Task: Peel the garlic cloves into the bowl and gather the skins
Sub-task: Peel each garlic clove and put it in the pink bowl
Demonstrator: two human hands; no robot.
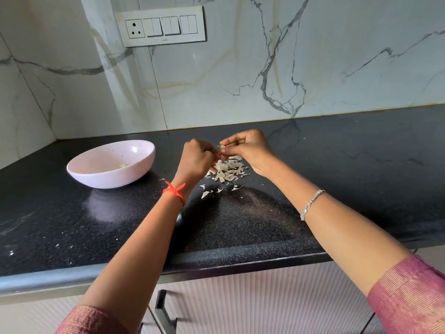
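Observation:
Both hands meet above a heap of pale garlic skins (228, 170) on the black counter (252, 220). My right hand (248, 148) pinches a small garlic clove (222, 147) between its fingertips. My left hand (196, 159) is curled, its fingertips touching the same clove from the left. A pale pink bowl (79, 171) stands to the left of my hands, with a peeled clove (122, 166) lying inside. A few loose skin flakes (212, 191) lie nearer to me than the heap.
A marble wall with a switch panel (160, 26) stands behind the counter. The counter's front edge (216, 263) runs below my forearms, with a cabinet handle (160, 309) under it. Small white specks dot the counter at the left.

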